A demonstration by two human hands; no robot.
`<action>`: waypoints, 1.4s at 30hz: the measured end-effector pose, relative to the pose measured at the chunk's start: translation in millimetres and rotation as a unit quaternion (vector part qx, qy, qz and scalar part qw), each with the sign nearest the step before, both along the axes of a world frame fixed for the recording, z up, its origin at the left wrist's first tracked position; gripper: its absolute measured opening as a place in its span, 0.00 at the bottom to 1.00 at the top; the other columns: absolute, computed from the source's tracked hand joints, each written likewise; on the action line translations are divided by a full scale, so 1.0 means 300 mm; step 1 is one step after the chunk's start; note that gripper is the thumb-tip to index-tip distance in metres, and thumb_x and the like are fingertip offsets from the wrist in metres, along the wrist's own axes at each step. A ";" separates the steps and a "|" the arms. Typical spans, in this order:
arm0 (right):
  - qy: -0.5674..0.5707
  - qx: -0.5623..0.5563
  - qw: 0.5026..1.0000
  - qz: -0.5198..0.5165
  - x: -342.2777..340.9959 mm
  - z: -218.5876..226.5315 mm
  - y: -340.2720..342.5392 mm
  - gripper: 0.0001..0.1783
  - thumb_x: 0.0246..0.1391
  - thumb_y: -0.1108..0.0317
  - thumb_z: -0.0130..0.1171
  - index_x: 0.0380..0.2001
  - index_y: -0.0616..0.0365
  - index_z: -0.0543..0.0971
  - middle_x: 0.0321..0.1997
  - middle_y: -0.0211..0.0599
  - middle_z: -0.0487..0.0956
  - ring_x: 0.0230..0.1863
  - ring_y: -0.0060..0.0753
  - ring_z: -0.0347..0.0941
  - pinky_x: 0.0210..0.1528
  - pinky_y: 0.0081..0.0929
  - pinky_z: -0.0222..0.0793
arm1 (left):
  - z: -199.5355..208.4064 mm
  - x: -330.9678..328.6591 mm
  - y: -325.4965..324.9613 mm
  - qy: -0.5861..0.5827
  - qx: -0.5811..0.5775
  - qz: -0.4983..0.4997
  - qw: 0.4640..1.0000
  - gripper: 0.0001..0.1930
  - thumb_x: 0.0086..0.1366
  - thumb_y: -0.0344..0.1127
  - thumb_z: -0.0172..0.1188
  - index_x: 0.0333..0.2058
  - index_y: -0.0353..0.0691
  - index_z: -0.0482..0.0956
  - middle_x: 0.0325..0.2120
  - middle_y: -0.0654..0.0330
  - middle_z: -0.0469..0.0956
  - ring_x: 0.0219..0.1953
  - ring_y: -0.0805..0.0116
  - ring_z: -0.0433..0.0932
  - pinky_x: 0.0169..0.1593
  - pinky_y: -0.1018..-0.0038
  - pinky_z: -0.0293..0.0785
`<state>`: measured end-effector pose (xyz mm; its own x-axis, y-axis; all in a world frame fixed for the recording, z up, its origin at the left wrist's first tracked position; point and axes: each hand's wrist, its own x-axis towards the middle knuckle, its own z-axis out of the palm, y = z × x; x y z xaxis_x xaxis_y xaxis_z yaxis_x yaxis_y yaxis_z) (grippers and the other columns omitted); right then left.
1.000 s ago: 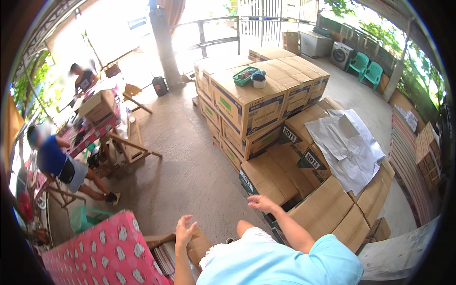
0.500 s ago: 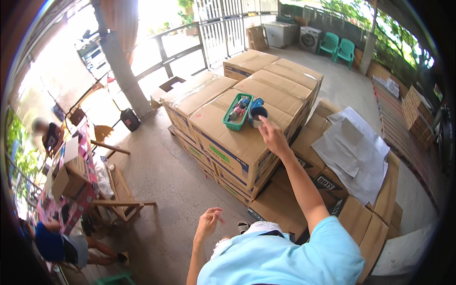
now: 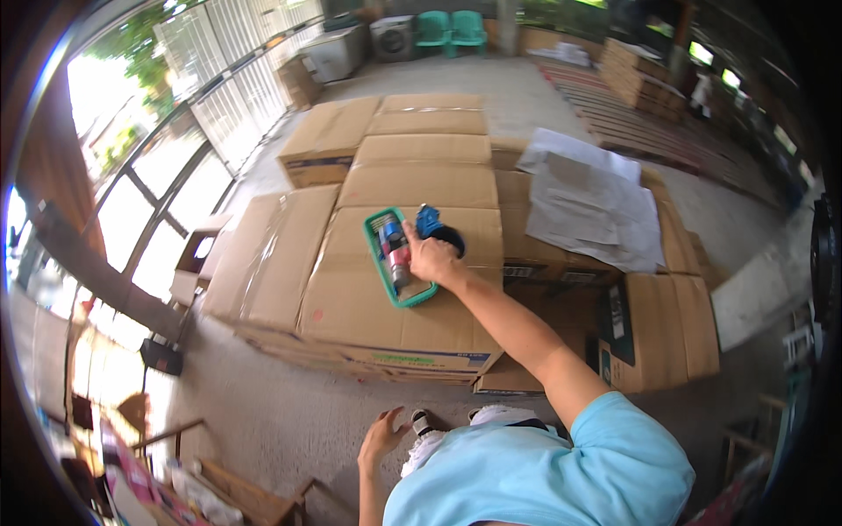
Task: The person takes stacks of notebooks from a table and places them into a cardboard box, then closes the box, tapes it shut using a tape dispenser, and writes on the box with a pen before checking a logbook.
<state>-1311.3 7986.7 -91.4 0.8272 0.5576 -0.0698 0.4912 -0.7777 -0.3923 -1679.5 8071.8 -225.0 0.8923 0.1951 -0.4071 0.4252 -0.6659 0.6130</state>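
Note:
My right hand (image 3: 434, 256) reaches over the right rim of a green plastic basket (image 3: 411, 301), index finger stretched toward the things inside. In the basket lie small cylindrical items (image 3: 395, 254), dark, blue and pink; blur hides their kind. Just beyond the hand, right of the basket, stands what looks like a blue tape dispenser (image 3: 428, 219) with a dark round opening, partly hidden by my fingers. Both sit on a large taped cardboard box (image 3: 351, 298). My left hand (image 3: 381, 437) hangs low before my body, fingers apart, holding nothing.
More cardboard boxes (image 3: 421, 162) form a stack beyond and left. White paper sheets (image 3: 592, 210) cover boxes at the right. Farther off are a wooden pallet (image 3: 631, 131), green chairs (image 3: 452, 31), a washing machine (image 3: 393, 39) and a metal gate (image 3: 232, 79). A wooden bench (image 3: 232, 495) stands lower left.
The view has turned to the right, so the boxes appear squarer in front. My right hand has moved from beside the tape dispenser to the basket. The left hand remains low and empty.

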 end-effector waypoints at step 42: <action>-0.060 0.111 0.447 -0.886 -2.311 -0.386 -2.379 0.38 0.53 0.75 0.49 0.68 0.51 0.53 0.38 0.62 0.79 0.39 0.65 0.75 0.42 0.56 0.68 | -0.593 -0.001 -2.825 0.137 -0.035 -0.887 0.441 0.36 0.59 0.53 0.61 0.60 0.37 0.66 0.55 0.41 0.71 0.56 0.47 0.71 0.55 0.58 0.69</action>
<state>-2004.5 7273.1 -207.1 -0.0258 -0.9971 -0.0712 -0.7901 0.0640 -0.6096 -1679.7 7224.4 -402.8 -0.4675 -0.7315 -0.4964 -0.6612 -0.0833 0.7456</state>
